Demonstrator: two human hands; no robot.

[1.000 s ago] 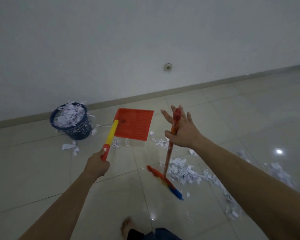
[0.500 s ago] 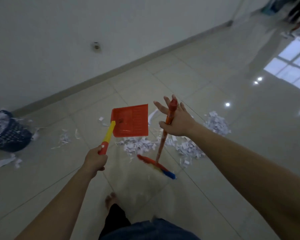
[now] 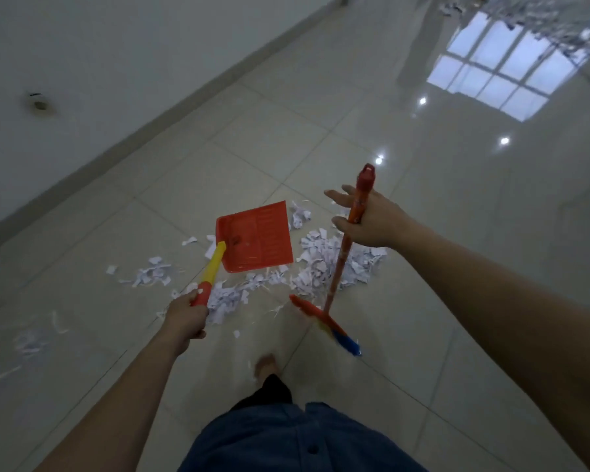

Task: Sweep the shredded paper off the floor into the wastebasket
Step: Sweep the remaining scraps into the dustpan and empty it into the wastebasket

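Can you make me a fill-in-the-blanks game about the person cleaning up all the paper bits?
1. The left hand holds the handle of the red ____.
2. The right hand holds the ____ by its orange stick.
3. The shredded paper lies on the tiled ____.
4. The dustpan's handle is red and ____.

Missing words: dustpan; broom; floor; yellow

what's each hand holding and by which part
Left hand grips the dustpan by its handle's red end; right hand holds the broom near its stick's top.
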